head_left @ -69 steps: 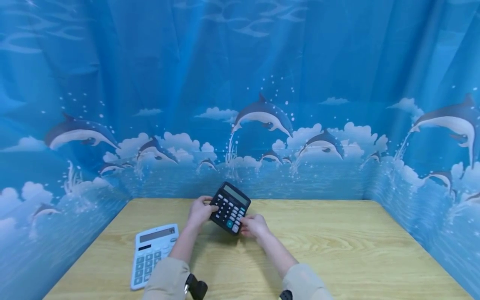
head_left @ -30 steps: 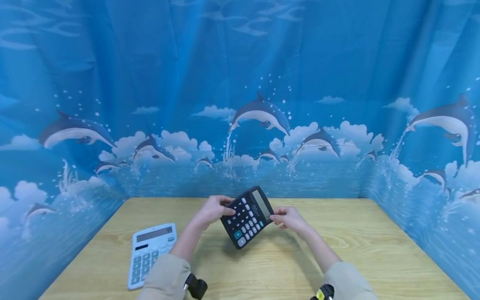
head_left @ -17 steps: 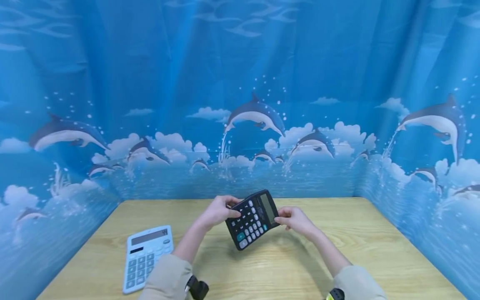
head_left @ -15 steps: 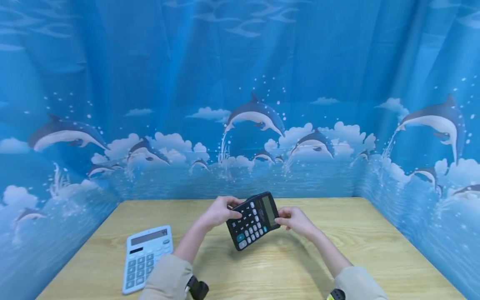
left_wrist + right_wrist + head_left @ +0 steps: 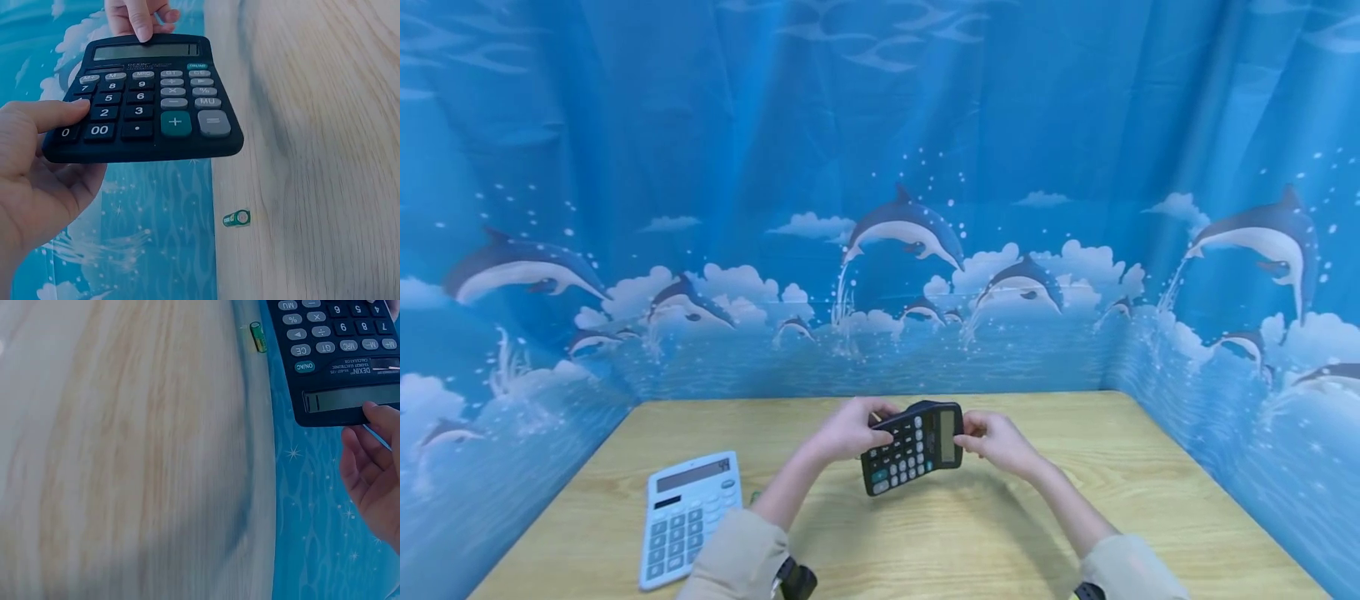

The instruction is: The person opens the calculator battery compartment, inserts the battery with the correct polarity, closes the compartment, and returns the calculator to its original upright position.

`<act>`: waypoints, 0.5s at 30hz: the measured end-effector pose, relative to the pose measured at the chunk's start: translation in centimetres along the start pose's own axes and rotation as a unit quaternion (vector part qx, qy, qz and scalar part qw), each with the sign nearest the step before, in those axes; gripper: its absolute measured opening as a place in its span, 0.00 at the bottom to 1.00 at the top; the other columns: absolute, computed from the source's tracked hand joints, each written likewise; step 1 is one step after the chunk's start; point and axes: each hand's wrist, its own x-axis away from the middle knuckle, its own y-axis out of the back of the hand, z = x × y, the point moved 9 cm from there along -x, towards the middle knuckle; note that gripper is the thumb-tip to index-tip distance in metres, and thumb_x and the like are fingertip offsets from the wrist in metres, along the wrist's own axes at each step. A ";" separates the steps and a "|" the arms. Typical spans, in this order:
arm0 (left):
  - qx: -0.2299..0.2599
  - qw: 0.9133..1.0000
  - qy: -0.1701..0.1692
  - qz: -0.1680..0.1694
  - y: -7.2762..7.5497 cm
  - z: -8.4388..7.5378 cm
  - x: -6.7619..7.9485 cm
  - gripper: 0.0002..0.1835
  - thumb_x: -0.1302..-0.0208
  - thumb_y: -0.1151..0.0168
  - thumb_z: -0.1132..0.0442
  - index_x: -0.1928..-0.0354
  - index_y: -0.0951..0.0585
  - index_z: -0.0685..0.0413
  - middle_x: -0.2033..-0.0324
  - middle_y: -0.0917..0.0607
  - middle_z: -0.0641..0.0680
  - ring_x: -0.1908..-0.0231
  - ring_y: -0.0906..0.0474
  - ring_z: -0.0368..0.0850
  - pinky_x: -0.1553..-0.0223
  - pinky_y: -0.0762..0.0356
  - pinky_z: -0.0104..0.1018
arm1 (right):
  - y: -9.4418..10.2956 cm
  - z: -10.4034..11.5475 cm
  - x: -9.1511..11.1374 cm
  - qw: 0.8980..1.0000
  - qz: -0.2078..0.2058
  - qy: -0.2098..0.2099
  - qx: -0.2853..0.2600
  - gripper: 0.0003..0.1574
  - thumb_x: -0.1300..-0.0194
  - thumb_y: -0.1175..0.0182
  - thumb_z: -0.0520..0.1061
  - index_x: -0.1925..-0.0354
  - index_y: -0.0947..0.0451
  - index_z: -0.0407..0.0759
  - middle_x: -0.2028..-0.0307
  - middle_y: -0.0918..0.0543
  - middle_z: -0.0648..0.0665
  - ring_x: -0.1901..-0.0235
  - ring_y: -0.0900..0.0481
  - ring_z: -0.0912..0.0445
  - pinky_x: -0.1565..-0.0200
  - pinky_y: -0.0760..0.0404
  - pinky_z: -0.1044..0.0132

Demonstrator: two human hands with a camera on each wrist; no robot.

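A black desk calculator (image 5: pixel 910 450) is held tilted above the table, its keys and screen facing the person. My left hand (image 5: pixel 853 429) grips its key end, thumb on top over the number keys and the other fingers beneath. At the screen end, my right hand (image 5: pixel 1000 442) pinches the edge, thumb tip on the display side. A single upright mark shows at one end of the screen (image 5: pixel 344 400) in the right wrist view. Part of the calculator's back edge is hidden from the head view.
A light blue calculator (image 5: pixel 692 517), its display reading something like 44, lies on the wooden table (image 5: pixel 1150 517) left of the left forearm. A small green battery (image 5: pixel 236 217) lies near a table edge. A blue dolphin-print curtain (image 5: pixel 880 350) surrounds the table.
The black calculator has turned clockwise and moved right, its face now tipped differently. My right hand has shifted from the key side to the screen end; my left hand kept its grip.
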 end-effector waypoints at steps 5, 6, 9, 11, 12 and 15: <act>-0.094 0.994 -0.061 0.002 -0.8 -1.7 0.0 0.17 0.43 0.39 0.70 0.50 0.22 0.57 0.61 0.19 0.50 0.61 0.24 0.44 0.61 0.23 0.37 | 0.3 0.3 0.8 0.998 -0.004 0.039 0.052 0.02 0.43 0.38 0.38 0.70 0.23 0.39 0.75 0.23 0.51 0.72 0.27 0.58 0.70 0.26 0.66; -0.117 0.990 -0.080 0.002 -1.0 -2.1 0.1 0.16 0.43 0.38 0.70 0.51 0.22 0.57 0.61 0.19 0.50 0.61 0.24 0.44 0.60 0.23 0.36 | 0.3 0.3 0.9 0.997 -0.003 0.047 0.062 0.02 0.43 0.38 0.37 0.68 0.22 0.39 0.74 0.22 0.52 0.72 0.26 0.59 0.70 0.26 0.66; -0.180 0.977 -0.118 0.001 -1.6 -2.9 0.2 0.15 0.43 0.38 0.69 0.52 0.21 0.55 0.59 0.19 0.50 0.58 0.24 0.43 0.57 0.24 0.36 | 0.2 0.5 1.5 0.993 0.005 0.071 0.092 0.05 0.43 0.38 0.37 0.65 0.21 0.40 0.74 0.21 0.52 0.74 0.26 0.61 0.71 0.26 0.68; -0.208 0.969 -0.135 0.003 -2.0 -3.3 0.3 0.16 0.43 0.38 0.69 0.52 0.21 0.54 0.57 0.19 0.50 0.56 0.24 0.44 0.55 0.24 0.36 | 0.0 0.6 1.8 0.991 0.012 0.082 0.104 0.05 0.43 0.38 0.37 0.64 0.21 0.40 0.74 0.20 0.52 0.74 0.25 0.62 0.73 0.26 0.68; -0.218 0.966 -0.141 0.003 -2.1 -3.4 0.3 0.16 0.43 0.38 0.69 0.52 0.21 0.54 0.56 0.20 0.50 0.56 0.24 0.44 0.55 0.24 0.36 | 0.0 0.6 1.9 0.990 0.015 0.085 0.108 0.05 0.42 0.39 0.37 0.64 0.21 0.40 0.73 0.19 0.51 0.74 0.25 0.63 0.73 0.26 0.69; -0.242 0.958 -0.152 0.000 -2.4 -3.6 0.5 0.17 0.44 0.38 0.68 0.50 0.22 0.53 0.55 0.20 0.50 0.54 0.24 0.44 0.54 0.25 0.36 | -0.1 0.6 2.2 0.989 0.018 0.091 0.115 0.04 0.42 0.39 0.36 0.65 0.21 0.41 0.73 0.19 0.50 0.74 0.25 0.63 0.73 0.26 0.69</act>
